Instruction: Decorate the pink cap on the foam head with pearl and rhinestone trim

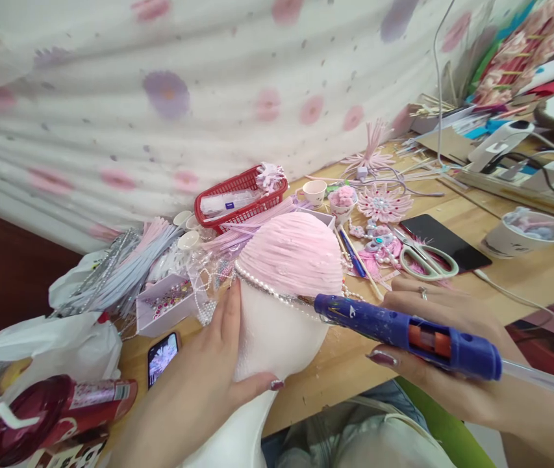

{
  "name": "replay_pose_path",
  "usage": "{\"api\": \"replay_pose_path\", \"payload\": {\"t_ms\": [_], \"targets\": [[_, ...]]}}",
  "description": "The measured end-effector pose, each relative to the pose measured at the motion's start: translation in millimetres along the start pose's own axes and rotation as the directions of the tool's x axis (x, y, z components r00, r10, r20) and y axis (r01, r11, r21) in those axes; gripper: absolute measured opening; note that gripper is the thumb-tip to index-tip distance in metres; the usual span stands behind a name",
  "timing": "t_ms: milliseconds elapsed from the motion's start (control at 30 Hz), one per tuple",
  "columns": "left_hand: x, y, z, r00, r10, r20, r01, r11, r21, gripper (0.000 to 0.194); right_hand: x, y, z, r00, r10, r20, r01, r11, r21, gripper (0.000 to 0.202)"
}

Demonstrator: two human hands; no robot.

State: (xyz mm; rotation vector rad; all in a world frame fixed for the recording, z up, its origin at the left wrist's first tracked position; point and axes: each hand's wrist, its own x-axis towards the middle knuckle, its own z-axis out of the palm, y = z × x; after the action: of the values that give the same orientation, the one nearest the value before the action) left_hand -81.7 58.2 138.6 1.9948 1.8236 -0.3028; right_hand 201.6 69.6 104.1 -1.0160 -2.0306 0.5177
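Observation:
A white, smooth, head-shaped form with a narrow neck [281, 335] leans across the front of the table. Ridged pink covering [296, 253] wraps its upper part, edged by a string of pearl beads [267, 289]. My left hand [213, 357] grips the form from the left, thumb across the narrowing and fingers along the side. In my right hand [432, 344] is a blue hot glue gun [403, 328], a clear glue stick [544, 380] protruding from its rear. The gun's nozzle points at the bead line on the right; whether it touches is unclear.
Behind the form stands a red basket [242, 195]. Scissors [427, 257] lie partly on a black tablet [445, 240]. At left are a phone [163, 356], a bead box [169, 302] and a red drink cup [57, 416]. A paper cup [525, 234] stands at right.

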Motion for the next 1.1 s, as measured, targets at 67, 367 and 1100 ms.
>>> {"api": "replay_pose_path", "payload": {"t_ms": [67, 367, 1100], "targets": [[1.2, -3.1, 2.7, 1.000, 0.018, -0.016, -0.018, 1.000, -0.004, 0.119, -1.6, -1.0, -0.3, 1.000, 0.010, -0.011, -0.010, 1.000, 0.009, 0.029], [3.3, -14.6, 10.6, 0.995, 0.066, -0.072, -0.067, 0.998, -0.009, 0.121, -1.3, 3.8, -4.3, 1.000, -0.019, -0.018, 0.020, 1.000, 0.024, 0.031], [1.4, -9.1, 8.0, 0.992, 0.067, -0.103, -0.069, 0.997, -0.024, 0.119, -3.0, 7.4, -4.2, 1.000, 0.005, 0.004, -0.006, 0.998, 0.062, 0.027]]}}
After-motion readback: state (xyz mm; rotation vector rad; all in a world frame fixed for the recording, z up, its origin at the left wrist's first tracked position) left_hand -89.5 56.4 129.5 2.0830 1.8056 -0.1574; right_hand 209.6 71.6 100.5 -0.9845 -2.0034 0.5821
